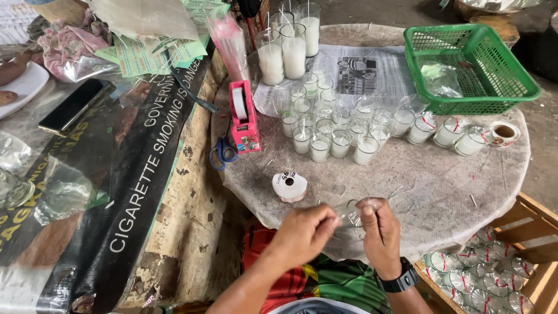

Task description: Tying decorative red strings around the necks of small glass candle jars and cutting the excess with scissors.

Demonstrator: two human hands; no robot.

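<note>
Nearest the camera, a small clear glass [350,214] was held over the surface's [430,186] near edge, pinched between the left hand [305,232] and the right hand [381,232], fingers clenched on it. Just beyond, a white tape roll [289,186] was seen. Farther off, white-filled candle glasses [343,131] were clustered, with a pink tape dispenser [244,119] to their left and a green basket [471,67] behind them.

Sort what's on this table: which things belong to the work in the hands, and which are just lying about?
In use:
- left hand and right hand, both on a clear plastic wrap
- small candle glasses
- ribbon roll
- pink tape dispenser
- wrapped candles in a crate

Likely lying about:
- phone
- white plate
- pink cloth
- green basket
</note>
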